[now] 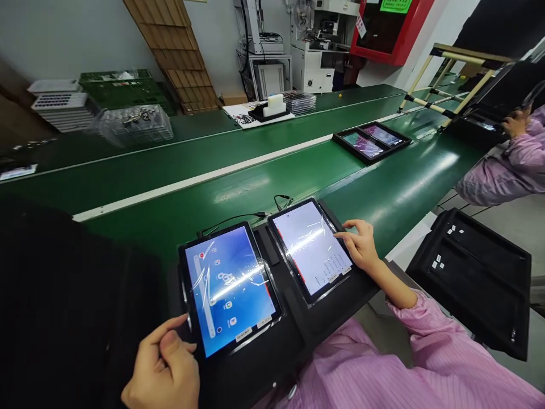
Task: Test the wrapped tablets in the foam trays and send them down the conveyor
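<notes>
Two tablets lie side by side in a black foam tray, both lit and covered with clear film. The left tablet shows a blue home screen with app icons. On the right tablet is a mostly white page with small text. My left hand has its index finger stretched to the left tablet's left edge, its other fingers curled. My right hand reaches the right tablet's right edge with its fingertips, fingers apart. Neither hand grips anything. A black cable runs along the tablets' top edges.
Farther along the green conveyor lies another black tray with two lit tablets. A black tray with small white labels is at my right. A co-worker's hand shows at far right, near a yellowish tube rack. Dark material fills the left.
</notes>
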The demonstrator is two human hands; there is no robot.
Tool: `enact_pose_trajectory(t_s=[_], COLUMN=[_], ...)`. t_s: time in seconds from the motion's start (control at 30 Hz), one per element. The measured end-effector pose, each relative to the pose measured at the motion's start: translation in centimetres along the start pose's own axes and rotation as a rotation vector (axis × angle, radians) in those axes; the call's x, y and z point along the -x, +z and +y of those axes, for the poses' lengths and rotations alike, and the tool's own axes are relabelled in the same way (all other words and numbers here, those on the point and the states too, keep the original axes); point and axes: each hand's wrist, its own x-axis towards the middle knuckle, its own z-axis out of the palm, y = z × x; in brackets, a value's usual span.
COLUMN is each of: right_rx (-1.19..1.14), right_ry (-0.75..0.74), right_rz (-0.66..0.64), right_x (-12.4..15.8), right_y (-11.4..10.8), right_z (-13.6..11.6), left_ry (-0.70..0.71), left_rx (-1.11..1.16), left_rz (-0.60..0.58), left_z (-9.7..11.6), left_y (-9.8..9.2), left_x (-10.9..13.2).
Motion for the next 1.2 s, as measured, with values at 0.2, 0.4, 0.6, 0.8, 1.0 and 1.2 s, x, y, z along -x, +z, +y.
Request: enact_pose_trajectory(t_s=[0.2, 0.4, 0.6, 0.8, 1.0, 1.2], right_rx=[0.115, 0.069, -0.006, -0.062, -0.089, -0.116], right_ry=[0.043, 0.071, 0.036, 0.028, -0.048, -0.112], right_rz=[0.014, 0.079, 0.172, 0.183, 0.134, 0.067], right_x=[-0.4, -0.4, -0.1, 0.1, 0.1, 0.2], right_y=[1.0, 0.8, 0.4, 0.0, -0.2, -0.1], right_z=[-0.1, 0.2, 0.4, 0.4, 0.4, 0.4], left_ry=[0.010, 0.250, 0.301, 0.286, 0.287, 0.318], left_rx=[0.046, -0.017, -0.039, 0.086, 0.052, 0.004], left_rz=[-0.095, -0.183, -0.268, -0.317, -0.321, -0.325], left_z=[-1.2, -2.1, -2.1, -1.7, -1.9, -1.8], left_y=[0.4, 1.3, 1.5, 0.8, 0.6, 1.0], left_x=[-0.4, -0.9, 0.0, 0.1, -0.1, 0.0])
